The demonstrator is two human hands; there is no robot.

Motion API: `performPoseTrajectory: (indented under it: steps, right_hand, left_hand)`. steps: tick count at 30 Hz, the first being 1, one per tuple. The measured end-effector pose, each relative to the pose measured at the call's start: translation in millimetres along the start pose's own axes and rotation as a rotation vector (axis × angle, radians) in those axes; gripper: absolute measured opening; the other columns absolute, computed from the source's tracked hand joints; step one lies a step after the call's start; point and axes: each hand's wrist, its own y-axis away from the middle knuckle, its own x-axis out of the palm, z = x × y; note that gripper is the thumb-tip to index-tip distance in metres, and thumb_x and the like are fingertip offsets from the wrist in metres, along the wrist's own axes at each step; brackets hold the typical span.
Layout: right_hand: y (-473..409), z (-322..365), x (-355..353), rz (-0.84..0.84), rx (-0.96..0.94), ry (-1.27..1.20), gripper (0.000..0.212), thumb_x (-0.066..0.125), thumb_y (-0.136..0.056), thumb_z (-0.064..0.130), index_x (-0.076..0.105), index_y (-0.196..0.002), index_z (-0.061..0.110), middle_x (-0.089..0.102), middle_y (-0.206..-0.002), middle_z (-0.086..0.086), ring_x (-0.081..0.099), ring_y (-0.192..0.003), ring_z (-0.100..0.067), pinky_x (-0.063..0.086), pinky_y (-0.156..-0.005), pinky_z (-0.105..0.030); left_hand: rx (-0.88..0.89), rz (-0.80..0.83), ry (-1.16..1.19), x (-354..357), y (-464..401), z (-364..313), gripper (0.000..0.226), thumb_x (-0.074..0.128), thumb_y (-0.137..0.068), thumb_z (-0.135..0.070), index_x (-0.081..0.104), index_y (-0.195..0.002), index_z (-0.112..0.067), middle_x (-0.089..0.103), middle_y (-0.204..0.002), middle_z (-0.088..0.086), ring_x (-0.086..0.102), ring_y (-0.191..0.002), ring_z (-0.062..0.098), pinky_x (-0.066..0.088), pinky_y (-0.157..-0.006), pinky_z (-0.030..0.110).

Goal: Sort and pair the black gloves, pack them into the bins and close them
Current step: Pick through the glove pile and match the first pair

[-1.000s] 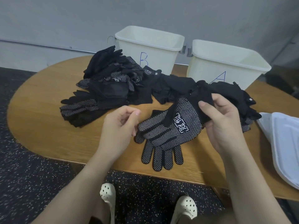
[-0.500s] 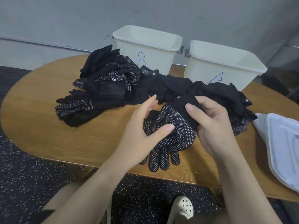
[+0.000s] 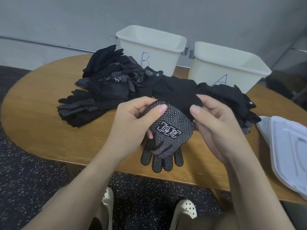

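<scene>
While both hands work over the worktop's near edge, a dotted black glove pair [image 3: 171, 130] sits between them, folded w/ a white printed logo facing up; fingertips of the lower glove hang toward the worktop edge. Left hand [image 3: 131, 125] curls round the pair's left side, thumb pressed on the dotted top, fingers tucked under. Right hand [image 3: 214, 125] pinches the black cuff end at upper right, thumb on top, fingers curled beneath. Just behind, a long pile of black gloves [image 3: 129, 87] runs left to right across the wooden worktop [image 3: 38, 123], some dotted, some plain. Behind the pile stand 2 open cream bins: bin B [image 3: 154, 52] at left, bin A [image 3: 229, 68] at right, close beside each other. White lids [image 3: 289, 151] lie at the worktop's right edge. Below, speckled dark floor and 2 cream clogs [image 3: 186, 211].
</scene>
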Motion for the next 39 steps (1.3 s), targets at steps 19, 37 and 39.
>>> performPoseTrajectory:
  steps: [19,37,39]
  right_hand:
    - [-2.7,-33.0,27.1,-0.05,0.23,0.177,0.025,0.071,-0.095,0.015,0.068,-0.108,-0.006,0.07,-0.099,-0.033,0.072,-0.098,-0.041,0.059,-0.088,-0.045]
    - [-70.4,-84.3,-3.7,-0.123,0.259,0.77,0.021,0.077,-0.091,0.031,0.066,-0.075,0.025,0.072,-0.067,0.01,0.059,-0.056,0.006,0.046,-0.065,-0.023]
    - [-70.4,-87.0,-2.2,-0.129,0.24,0.815,0.021,0.078,-0.09,0.03,0.065,-0.074,0.026,0.072,-0.066,0.011,0.062,-0.062,0.006,0.047,-0.072,-0.025]
  left_hand:
    - [-0.259,0.069,-0.104,-52.7,28.3,-1.1,0.016,0.071,-0.096,-0.018,0.081,-0.084,-0.014,0.078,-0.073,0.005,0.076,-0.069,0.019,0.06,-0.069,0.024]
    - [-0.225,-0.088,-0.705,-42.8,-17.9,55.3,0.016,0.076,-0.091,-0.036,0.071,-0.076,-0.036,0.07,-0.066,-0.018,0.068,-0.071,-0.004,0.045,-0.057,0.007]
    - [-0.22,-0.09,-0.731,-42.6,-18.2,57.2,0.016,0.076,-0.091,-0.038,0.071,-0.076,-0.036,0.069,-0.065,-0.017,0.067,-0.067,-0.001,0.047,-0.058,0.013]
